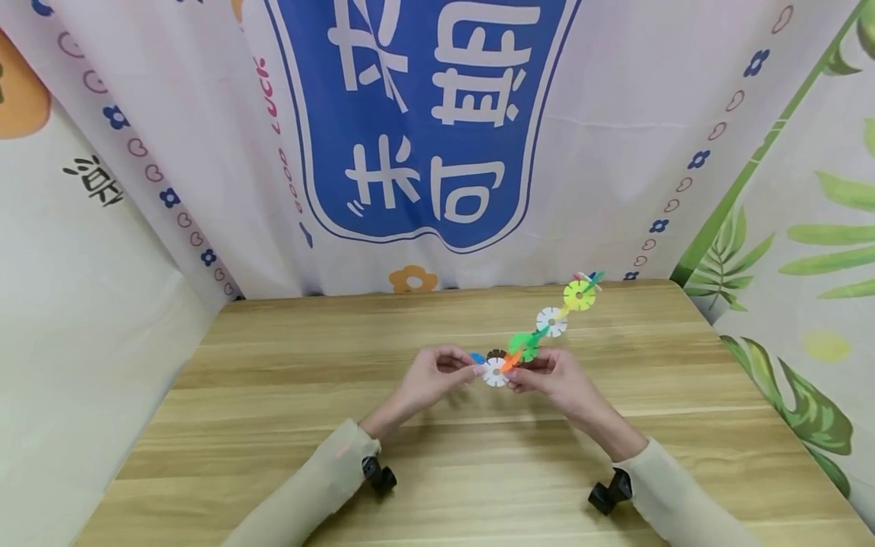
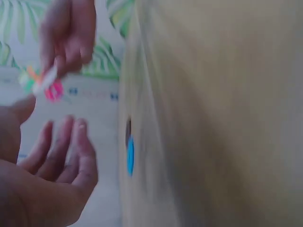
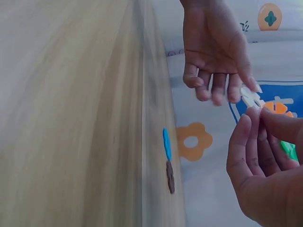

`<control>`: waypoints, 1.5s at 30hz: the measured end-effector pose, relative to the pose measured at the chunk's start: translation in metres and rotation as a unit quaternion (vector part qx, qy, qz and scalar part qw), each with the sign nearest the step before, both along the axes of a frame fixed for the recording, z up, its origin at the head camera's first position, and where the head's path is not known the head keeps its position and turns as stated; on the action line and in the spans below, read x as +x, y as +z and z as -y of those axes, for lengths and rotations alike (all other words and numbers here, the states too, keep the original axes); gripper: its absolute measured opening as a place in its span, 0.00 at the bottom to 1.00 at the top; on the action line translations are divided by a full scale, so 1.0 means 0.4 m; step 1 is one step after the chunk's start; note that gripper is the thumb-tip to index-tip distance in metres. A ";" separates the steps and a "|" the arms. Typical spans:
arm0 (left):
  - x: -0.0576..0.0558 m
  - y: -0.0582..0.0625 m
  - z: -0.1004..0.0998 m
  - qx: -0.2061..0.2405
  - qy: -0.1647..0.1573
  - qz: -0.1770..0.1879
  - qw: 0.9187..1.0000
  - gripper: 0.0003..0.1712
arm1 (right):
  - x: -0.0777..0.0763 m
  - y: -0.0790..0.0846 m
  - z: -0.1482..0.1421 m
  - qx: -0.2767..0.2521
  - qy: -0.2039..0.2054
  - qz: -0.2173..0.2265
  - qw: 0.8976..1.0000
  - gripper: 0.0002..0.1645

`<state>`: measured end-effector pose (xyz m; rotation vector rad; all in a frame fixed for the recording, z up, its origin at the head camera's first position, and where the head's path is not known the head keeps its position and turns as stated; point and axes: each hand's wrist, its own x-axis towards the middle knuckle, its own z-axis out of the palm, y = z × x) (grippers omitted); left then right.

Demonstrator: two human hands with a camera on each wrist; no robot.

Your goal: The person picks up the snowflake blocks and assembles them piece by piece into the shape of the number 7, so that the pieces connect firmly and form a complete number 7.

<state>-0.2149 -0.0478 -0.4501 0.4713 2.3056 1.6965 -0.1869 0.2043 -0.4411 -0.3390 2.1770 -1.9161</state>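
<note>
A chain of notched plastic snowflake discs point(image 1: 551, 322), in white, orange, green and yellow, slants up and right from my right hand point(image 1: 563, 380). My right thumb and fingers pinch it near its lower end, by the orange disc point(image 3: 276, 107) and the white end disc point(image 1: 496, 372). At the other side of that white disc, my left hand point(image 1: 434, 376) has its thumb tip at the disc's edge. The left wrist view shows the left fingers point(image 2: 59, 153) loosely bent, with a gap between them and the thumb. A pink disc point(image 2: 54, 91) also shows there.
A blue disc point(image 3: 167, 144) and a brown disc point(image 3: 170, 177) lie on the wooden table point(image 1: 287, 357) just beyond the hands. A printed curtain point(image 1: 615, 152) hangs behind the table's far edge, with more printed cloth at both sides.
</note>
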 end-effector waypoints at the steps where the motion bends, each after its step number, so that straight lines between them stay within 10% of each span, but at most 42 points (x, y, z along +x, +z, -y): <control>1: -0.018 -0.001 0.005 -0.027 -0.008 -0.011 1.000 0.15 | -0.002 -0.001 -0.007 0.007 -0.005 -0.003 1.000 0.18; 9: -0.135 -0.012 0.005 -0.255 -0.058 -0.109 0.959 0.24 | -0.015 -0.007 -0.039 0.046 -0.020 -0.005 0.999 0.15; 15: -0.161 -0.033 -0.007 -0.321 -0.080 -0.120 0.936 0.27 | -0.020 -0.006 -0.040 0.056 -0.021 -0.002 0.998 0.14; 24: -0.143 -0.036 0.010 -0.252 -0.077 -0.063 0.963 0.20 | -0.022 -0.010 -0.031 0.053 -0.021 0.000 0.998 0.13; 35: -0.029 -0.005 0.026 -0.110 -0.003 -0.034 0.993 0.08 | -0.026 -0.008 -0.013 0.049 -0.020 0.006 0.999 0.14; 45: 0.059 -0.010 0.045 0.002 0.041 -0.025 0.999 0.03 | -0.029 0.006 0.020 0.023 -0.025 0.032 0.999 0.18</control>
